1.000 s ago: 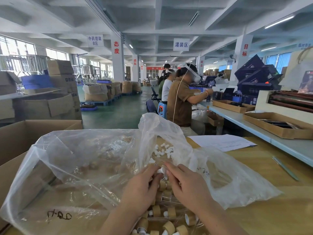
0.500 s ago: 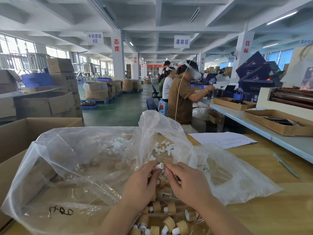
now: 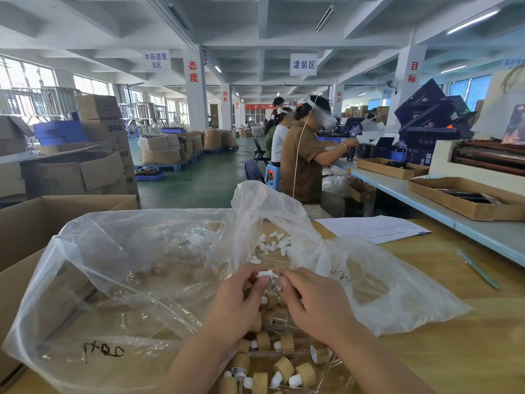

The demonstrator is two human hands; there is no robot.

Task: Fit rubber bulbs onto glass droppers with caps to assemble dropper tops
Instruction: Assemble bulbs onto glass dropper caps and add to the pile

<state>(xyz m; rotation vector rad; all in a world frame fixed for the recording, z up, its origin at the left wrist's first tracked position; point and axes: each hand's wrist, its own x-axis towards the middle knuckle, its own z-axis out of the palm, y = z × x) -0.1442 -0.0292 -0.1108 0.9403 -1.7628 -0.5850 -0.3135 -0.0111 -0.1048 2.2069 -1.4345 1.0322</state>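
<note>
Packing hall, daytime: a yellow wood table (image 3: 454, 322) fills the near fgd, w/ a large clear plastic bag (image 3: 142, 265) slumped across it and an open cardboard box (image 3: 34, 223) at its left edge. Inside the bag's mouth, on the far side of the hands, lies a scatter of loose white bulbs (image 3: 274, 244). At the near edge, betw. the wrists, sits a heap of tan caps (image 3: 284, 368), several w/ white bulbs fitted. A printed sheet (image 3: 372, 228) and a pen (image 3: 478, 270) lie on the table to the right. Beyond, far right, a pale-blue bench (image 3: 426, 200) carries a cardboard tray (image 3: 466, 197) and dark-blue gift boxes (image 3: 426, 118). A worker in a brown shirt (image 3: 304, 163) is at it, others behind. Green floor (image 3: 199, 183), stacked cartons (image 3: 102, 129) far left, a white pillar (image 3: 194, 89) w/ red characters, a hanging sign (image 3: 303, 64) overhead.

Centre frame, both hands meet above the cap heap, backs toward the camera. The left hand (image 3: 235, 305) pinches a white rubber bulb (image 3: 264, 274) betw. thumb and forefinger, the bulb lying crosswise. The right hand (image 3: 315, 302) pinches a clear glass dropper (image 3: 277, 280) at its fingertips. Dropper end is touching or just beside the bulb; can't tell which. Remaining fingers of both hands curl inward.
</note>
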